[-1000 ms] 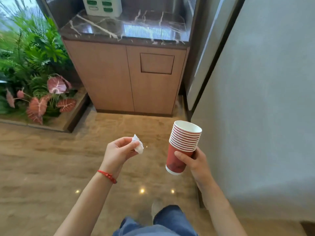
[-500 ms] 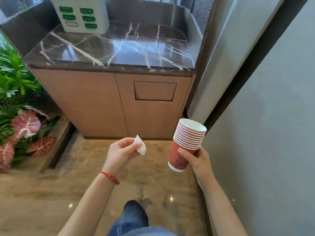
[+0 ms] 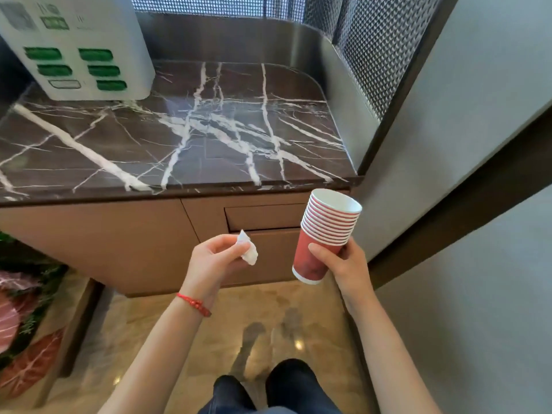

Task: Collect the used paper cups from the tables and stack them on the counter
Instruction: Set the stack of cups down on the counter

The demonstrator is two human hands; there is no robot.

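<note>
Much closer to the dark marble counter top with white veins [image 3: 209, 138] than a second ago; back then only its far-off front edge and the brown wooden cabinet [image 3: 119, 234] under it, now right up against it and looking down on the top. So: walking done, nearly time to put things down.

Right hand [image 3: 346, 264] wrapped around the bottom of the tall stack of red paper cups with white rims [image 3: 325, 234], held a bit tilted, in the air in front of the cabinet and lower than the counter top. Not on the counter yet. Left hand [image 3: 215, 258] pinching a small crumpled white tissue [image 3: 248, 249] between thumb and fingers, same as before.

Probably next: lift the stack up and over the edge, then set it down flat so it does not tip.

Around: a white box with green slots [image 3: 77, 52] standing on the left back part of the counter. A grey wall [image 3: 478, 144] close on the right. Plants with pink leaves [image 3: 18, 324] low on the left. Lots of bare room in the middle of the counter, nothing in the way.
</note>
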